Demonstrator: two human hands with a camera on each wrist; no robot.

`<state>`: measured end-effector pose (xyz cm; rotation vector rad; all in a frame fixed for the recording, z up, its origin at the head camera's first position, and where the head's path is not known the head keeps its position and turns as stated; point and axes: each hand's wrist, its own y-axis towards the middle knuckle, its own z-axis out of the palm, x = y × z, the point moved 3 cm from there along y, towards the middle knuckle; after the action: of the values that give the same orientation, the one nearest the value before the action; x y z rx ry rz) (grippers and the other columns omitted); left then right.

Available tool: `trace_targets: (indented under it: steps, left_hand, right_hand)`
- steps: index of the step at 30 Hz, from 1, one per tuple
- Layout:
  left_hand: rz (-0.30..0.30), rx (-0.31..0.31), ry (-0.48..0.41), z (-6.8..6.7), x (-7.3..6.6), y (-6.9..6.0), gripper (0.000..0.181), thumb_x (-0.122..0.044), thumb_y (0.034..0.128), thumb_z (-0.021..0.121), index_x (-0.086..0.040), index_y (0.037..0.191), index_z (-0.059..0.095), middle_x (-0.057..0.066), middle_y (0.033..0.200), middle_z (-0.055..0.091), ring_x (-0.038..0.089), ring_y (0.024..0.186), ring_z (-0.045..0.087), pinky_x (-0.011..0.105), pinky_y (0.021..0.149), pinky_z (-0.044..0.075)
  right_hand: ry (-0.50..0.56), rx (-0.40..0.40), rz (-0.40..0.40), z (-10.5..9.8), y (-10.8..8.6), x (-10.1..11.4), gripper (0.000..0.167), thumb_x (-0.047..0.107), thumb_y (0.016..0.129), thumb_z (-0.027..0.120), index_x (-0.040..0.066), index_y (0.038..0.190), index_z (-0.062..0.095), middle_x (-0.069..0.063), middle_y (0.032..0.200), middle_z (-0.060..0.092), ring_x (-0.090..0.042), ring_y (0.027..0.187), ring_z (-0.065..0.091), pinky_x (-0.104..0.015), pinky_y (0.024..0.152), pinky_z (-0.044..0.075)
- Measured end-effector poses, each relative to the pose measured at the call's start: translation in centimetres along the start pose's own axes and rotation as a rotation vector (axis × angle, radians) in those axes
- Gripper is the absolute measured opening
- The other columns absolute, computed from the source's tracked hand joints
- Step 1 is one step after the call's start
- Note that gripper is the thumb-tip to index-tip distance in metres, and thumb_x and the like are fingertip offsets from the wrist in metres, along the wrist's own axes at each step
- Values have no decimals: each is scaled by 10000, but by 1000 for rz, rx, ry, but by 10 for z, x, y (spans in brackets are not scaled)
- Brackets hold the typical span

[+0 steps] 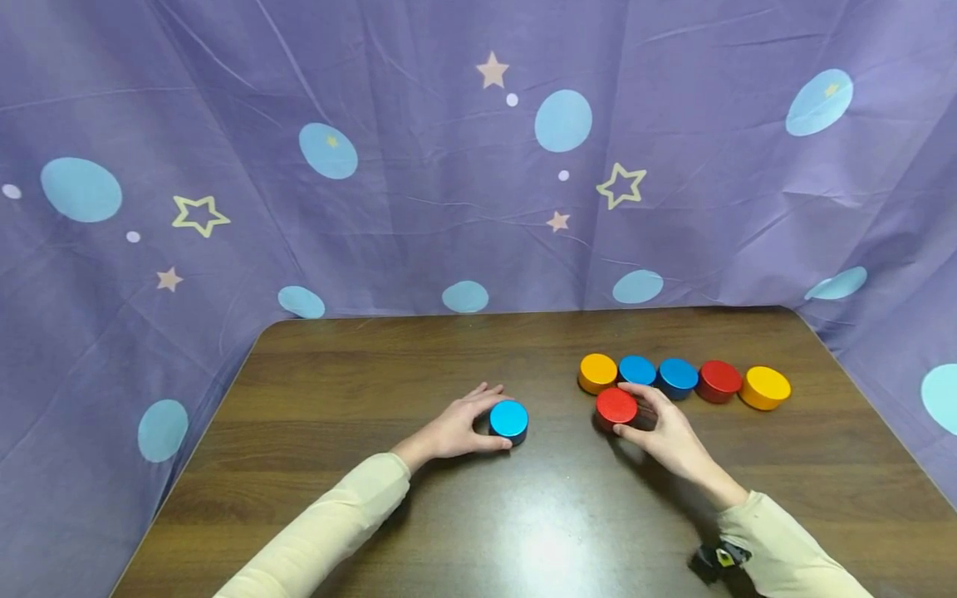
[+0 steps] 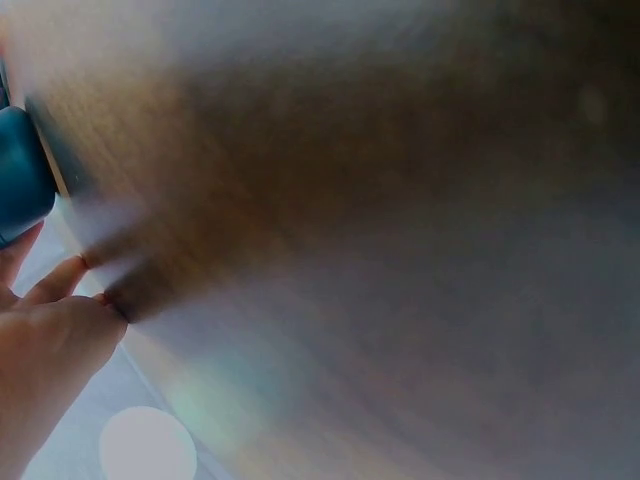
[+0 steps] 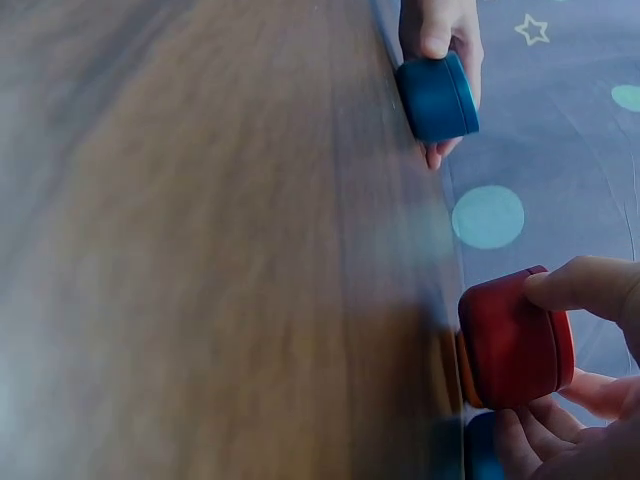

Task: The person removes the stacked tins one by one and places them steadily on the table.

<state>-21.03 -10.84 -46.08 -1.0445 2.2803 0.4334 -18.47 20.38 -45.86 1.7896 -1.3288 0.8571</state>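
My left hand (image 1: pixel 458 427) holds a round blue lidded tin (image 1: pixel 508 418) near the middle of the table, thumb on the near side and fingers on the far side. To its right, my right hand (image 1: pixel 673 440) grips a round red lidded tin (image 1: pixel 616 407) between thumb and fingers, just in front of the row's left end. The right wrist view shows both held tins, the red one (image 3: pixel 512 340) close and the blue one (image 3: pixel 436 98) farther off. In the left wrist view only part of the blue tin (image 2: pixel 22 175) appears, at the left edge.
Behind the red tin runs a row of similar tins: yellow (image 1: pixel 597 373), blue (image 1: pixel 636 370), another blue (image 1: pixel 677 378), red (image 1: pixel 719 381) and yellow (image 1: pixel 766 388). A dark wooden table (image 1: pixel 336 365) carries them. A purple patterned curtain (image 1: pixel 419 166) hangs behind it.
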Motion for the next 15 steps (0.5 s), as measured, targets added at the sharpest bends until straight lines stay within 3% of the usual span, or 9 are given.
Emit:
trace_targets:
  steps: [15]
  left_hand:
    - [11, -13, -12, 1, 0, 1, 610, -321, 829, 769, -87, 1346, 546, 201, 1470, 388, 446, 1385, 221, 613, 1072, 215]
  right_hand:
    - [-42, -20, 65, -23, -10, -11, 625, 61, 824, 766, -44, 1357, 456, -271, 1324, 488, -426, 1127, 556, -491, 934, 439]
